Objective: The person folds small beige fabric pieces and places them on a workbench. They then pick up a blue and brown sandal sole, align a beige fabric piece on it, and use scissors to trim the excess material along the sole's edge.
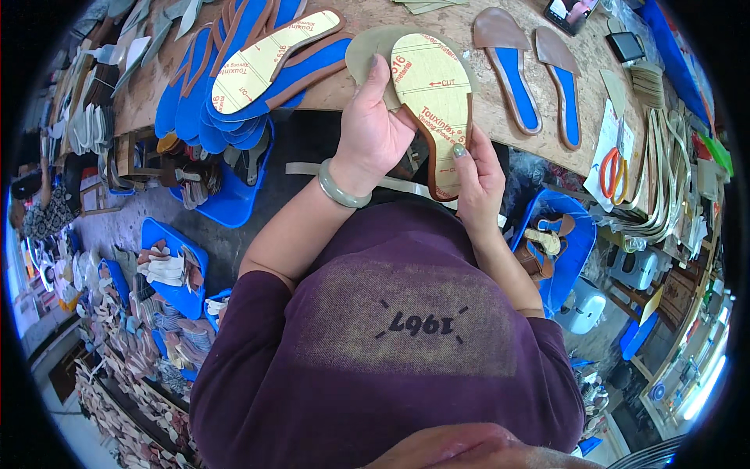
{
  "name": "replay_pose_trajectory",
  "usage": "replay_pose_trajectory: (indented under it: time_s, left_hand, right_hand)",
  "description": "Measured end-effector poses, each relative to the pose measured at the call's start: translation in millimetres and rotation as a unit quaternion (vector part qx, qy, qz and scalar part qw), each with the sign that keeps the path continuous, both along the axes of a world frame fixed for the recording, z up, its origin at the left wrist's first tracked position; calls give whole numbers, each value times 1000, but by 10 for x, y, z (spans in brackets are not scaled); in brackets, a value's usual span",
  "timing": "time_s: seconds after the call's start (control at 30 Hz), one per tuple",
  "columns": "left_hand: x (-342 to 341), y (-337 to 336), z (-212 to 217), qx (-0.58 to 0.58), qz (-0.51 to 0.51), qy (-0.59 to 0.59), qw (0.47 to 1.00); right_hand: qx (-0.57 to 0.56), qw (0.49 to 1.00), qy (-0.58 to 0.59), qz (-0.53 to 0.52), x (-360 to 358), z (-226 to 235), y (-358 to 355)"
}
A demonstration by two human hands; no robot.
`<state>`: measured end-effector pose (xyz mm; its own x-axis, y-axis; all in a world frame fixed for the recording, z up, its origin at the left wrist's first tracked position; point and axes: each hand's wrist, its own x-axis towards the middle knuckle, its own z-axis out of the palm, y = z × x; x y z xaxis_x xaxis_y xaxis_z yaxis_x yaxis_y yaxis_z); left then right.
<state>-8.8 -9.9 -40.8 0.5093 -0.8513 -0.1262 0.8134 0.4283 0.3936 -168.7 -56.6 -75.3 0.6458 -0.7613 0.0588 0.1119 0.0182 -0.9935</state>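
Note:
A pale yellow insole (434, 98) with red print and a brown edge binding around its narrower part is held up at the table's near edge. My left hand (373, 133) is closed on its left side, thumb up and the other fingers partly hidden behind. A grey-beige sheet piece (366, 48) shows behind the insole's wide end, next to that thumb; whether it is fixed to the insole, I cannot tell. My right hand (479, 180) pinches the bound right edge lower down, thumb on top. A pale bangle (341, 191) circles my left wrist.
Blue insoles (180, 105) with brown binding lie heaped at the left, a yellow one (258, 66) on top. Two brown-and-blue sandal pieces (512, 74) lie at the right, near orange-handled scissors (613, 168) and a phone (570, 14). Blue bins (569, 242) stand below the table.

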Motion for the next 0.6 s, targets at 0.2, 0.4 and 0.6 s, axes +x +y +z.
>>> replay_pose_trajectory:
  time_s: [0.2,0.4,0.6]
  left_hand:
    - [-8,6,-22,-6,4,-1,1000]
    - [-15,8,-5,-11,8,-4,1000]
    - [-9,14,-22,-3,16,-5,1000]
  right_hand:
    - [-10,1000,9,0,10,-37,-13]
    - [-1,1000,13,0,16,-32,-10]
    - [-1,1000,22,-3,27,-15,-7]
